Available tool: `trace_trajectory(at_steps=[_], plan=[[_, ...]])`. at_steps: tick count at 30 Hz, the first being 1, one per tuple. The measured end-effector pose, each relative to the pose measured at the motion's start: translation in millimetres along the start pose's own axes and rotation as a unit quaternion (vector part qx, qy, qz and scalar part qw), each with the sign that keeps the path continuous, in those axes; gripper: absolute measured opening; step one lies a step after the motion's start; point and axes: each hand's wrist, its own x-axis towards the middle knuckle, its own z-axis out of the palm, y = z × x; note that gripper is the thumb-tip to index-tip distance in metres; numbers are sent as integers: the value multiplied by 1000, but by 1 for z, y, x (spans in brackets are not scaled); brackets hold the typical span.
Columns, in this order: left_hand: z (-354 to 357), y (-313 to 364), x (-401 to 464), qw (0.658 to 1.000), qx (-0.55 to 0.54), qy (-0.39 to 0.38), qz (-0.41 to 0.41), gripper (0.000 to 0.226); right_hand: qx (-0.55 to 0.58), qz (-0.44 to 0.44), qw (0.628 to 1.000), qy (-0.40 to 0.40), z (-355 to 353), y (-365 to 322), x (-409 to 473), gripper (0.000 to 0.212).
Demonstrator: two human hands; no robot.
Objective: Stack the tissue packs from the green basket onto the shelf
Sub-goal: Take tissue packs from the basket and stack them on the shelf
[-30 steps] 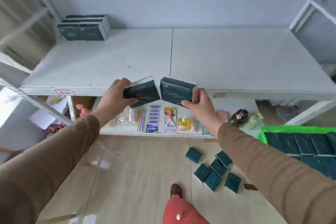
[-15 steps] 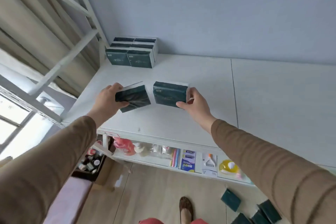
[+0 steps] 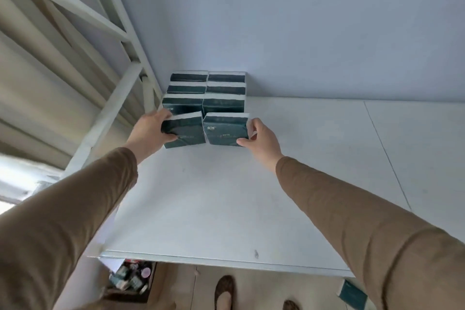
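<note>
Fingers [image 3: 168,136] of both hands grip tissue packs [image 3: 225,129] | shelf [image 3: 251,196] holds stacked packs [image 3: 205,93]

On the tissue pack [image 3: 224,129] in my right hand [image 3: 263,139] I see two pale characters near its upper left corner; the first looks like 金, the second is blurred. The small lines beneath are too faint to read.

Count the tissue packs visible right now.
9: one in the left hand, one in the right hand, six visibly stacked in the shelf corner, one on the floor. Others may be hidden.
</note>
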Motion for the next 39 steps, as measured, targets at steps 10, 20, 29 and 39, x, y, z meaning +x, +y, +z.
trace_trajectory(at_steps=[10,20,29,39], plan=[[11,-22,40,989,116,52,76,54,14,88,992,84,44,-2,34,43],[32,49,-2,962,155,117,191,70,-29,75,989,122,-30,27,-41,48],[140,288,-110,929,65,-57,360,53,-267,57,941,200,-204,113,-236,43],[272,532,-321,864,0,-131,486,49,-292,160,914,233,-363,253,-487,40]])
